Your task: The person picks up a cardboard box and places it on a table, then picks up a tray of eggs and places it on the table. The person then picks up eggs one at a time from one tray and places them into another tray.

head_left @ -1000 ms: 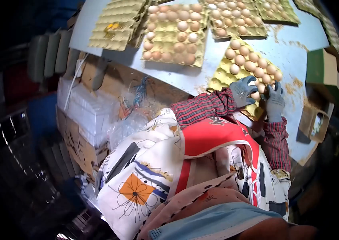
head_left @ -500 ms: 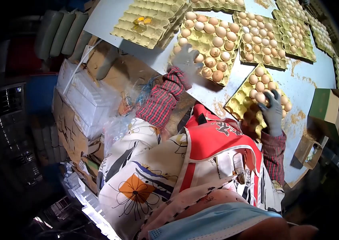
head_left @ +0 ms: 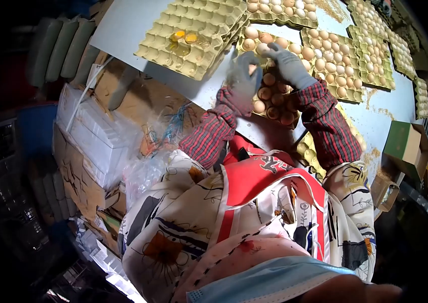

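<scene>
Both my hands wear grey gloves and are over an egg tray [head_left: 240,53] of pulp, filled with brown and pale eggs. My left hand [head_left: 244,78], smeared by motion, curls at the tray's left side around a brown egg [head_left: 252,69]. From the right, my right hand [head_left: 290,66] reaches across the tray, its fingertips closed on a pale egg [head_left: 263,48] near the back rows. Its fingers partly hide that egg. Under my right forearm lies a part-filled yellow tray [head_left: 309,151], mostly covered by the sleeve.
Left on the table [head_left: 118,30], stacked empty trays [head_left: 168,30] carry broken egg with yolks [head_left: 190,38]. More full egg trays [head_left: 332,60] stand behind and right. An open green-and-brown carton [head_left: 405,146] is at the right edge. Boxes and plastic [head_left: 95,151] stand left below.
My right hand has moved left and away from the part-filled tray to the fuller one. My left hand has shifted inward and curled around an egg. The view has tilted slightly.
</scene>
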The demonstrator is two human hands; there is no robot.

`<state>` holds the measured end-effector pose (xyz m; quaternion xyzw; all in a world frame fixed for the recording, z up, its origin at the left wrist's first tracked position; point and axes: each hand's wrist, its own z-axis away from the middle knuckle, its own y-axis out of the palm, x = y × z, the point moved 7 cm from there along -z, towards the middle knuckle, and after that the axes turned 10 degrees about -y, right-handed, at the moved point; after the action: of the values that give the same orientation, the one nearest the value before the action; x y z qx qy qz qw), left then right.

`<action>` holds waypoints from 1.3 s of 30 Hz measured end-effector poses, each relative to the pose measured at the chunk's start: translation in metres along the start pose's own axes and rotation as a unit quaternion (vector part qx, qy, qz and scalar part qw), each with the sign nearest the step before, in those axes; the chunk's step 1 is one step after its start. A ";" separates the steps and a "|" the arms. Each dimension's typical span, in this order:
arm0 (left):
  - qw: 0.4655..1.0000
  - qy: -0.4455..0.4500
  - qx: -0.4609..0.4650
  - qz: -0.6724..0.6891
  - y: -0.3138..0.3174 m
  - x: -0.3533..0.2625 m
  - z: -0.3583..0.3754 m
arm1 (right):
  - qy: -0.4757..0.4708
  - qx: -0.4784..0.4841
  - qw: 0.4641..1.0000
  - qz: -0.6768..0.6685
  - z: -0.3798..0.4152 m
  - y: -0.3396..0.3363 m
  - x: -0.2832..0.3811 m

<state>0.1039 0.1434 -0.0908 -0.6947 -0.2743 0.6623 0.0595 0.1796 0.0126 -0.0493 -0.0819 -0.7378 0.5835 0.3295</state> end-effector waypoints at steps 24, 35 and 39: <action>0.969 0.059 0.129 -0.201 -0.031 -0.031 -0.040 | 0.245 -0.272 0.931 0.014 0.110 -0.028 -0.022; 0.857 0.115 0.290 -0.410 0.054 -0.031 -0.103 | 0.161 -0.135 0.978 0.007 0.047 -0.030 -0.060; 0.977 0.007 0.202 -0.072 0.018 -0.023 -0.110 | 0.218 -0.440 0.742 -0.457 0.106 -0.025 -0.100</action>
<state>0.2151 0.1485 -0.0656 -0.6514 -0.1834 0.6931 0.2483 0.2012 -0.1314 -0.0766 0.0044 -0.7695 -0.0602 0.6358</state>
